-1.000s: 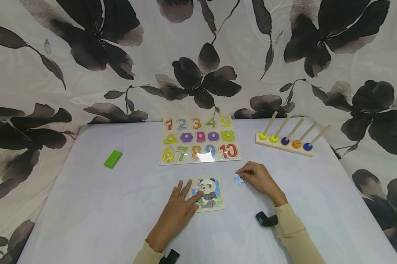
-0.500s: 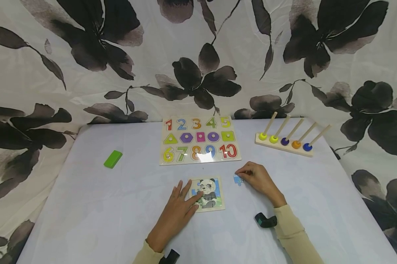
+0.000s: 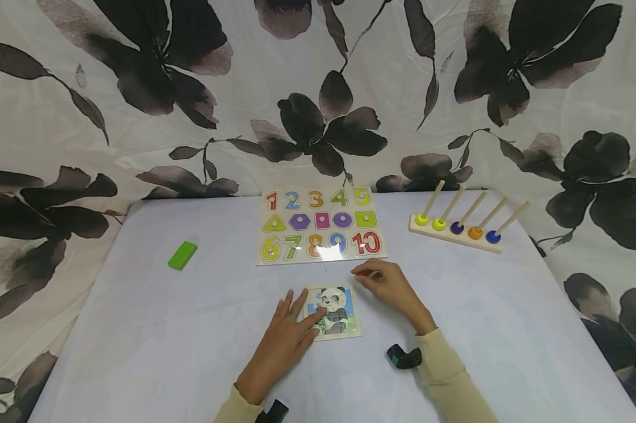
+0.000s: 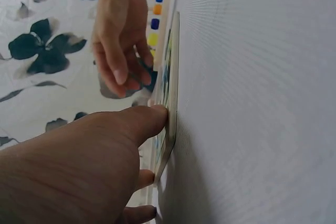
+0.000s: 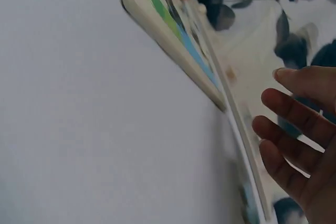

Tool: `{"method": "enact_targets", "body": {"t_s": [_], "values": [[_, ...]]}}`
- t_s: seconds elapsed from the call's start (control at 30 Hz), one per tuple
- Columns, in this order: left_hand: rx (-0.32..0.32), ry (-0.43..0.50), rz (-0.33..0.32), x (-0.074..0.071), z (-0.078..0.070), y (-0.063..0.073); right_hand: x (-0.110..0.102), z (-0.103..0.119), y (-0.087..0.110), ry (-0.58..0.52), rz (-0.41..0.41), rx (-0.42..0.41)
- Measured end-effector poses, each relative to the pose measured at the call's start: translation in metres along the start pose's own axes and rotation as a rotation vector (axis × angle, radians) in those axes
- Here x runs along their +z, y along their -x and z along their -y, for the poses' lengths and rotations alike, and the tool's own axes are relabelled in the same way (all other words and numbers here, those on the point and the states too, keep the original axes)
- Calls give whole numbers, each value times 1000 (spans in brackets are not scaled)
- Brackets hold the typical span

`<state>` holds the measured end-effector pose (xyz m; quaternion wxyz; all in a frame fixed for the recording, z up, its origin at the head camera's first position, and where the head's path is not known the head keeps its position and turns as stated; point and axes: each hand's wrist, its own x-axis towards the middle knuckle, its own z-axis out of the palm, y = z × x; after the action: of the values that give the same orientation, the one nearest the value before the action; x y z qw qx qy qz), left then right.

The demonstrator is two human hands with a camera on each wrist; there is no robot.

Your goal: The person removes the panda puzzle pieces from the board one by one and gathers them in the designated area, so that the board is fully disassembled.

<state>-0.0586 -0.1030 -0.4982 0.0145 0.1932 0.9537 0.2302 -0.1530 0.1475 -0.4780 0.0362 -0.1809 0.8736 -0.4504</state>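
Note:
A small square panda puzzle lies near the middle of the white table. My left hand rests at its left edge with fingers spread, and the thumb and index finger touch the board. Seen from the left wrist, the left hand's thumb presses on the puzzle's face. My right hand is just right of the puzzle's upper corner, its fingers loosely curved. In the right wrist view the right hand's fingers stand apart with nothing visible between them. The blue jigsaw piece is out of sight, perhaps behind the right hand.
Behind the puzzle lies a wooden number and shape board. At the back right stands a peg rack with one bead per peg. A green block lies to the left. A floral cloth hangs behind the table.
Earlier the right hand held a blue jigsaw piece at the table right of the puzzle. It has since moved left toward the puzzle, and the piece no longer shows. The left hand has stayed put.

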Motion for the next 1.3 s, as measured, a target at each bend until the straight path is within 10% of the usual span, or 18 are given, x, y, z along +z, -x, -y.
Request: {"method": "enact_targets", "body": {"t_s": [0.33, 1.3], "values": [[7, -14, 5, -1, -1, 1, 34, 7, -9, 103, 70, -68], [-4, 3, 8, -1, 1, -1, 39, 2, -6, 82, 51, -83]]}}
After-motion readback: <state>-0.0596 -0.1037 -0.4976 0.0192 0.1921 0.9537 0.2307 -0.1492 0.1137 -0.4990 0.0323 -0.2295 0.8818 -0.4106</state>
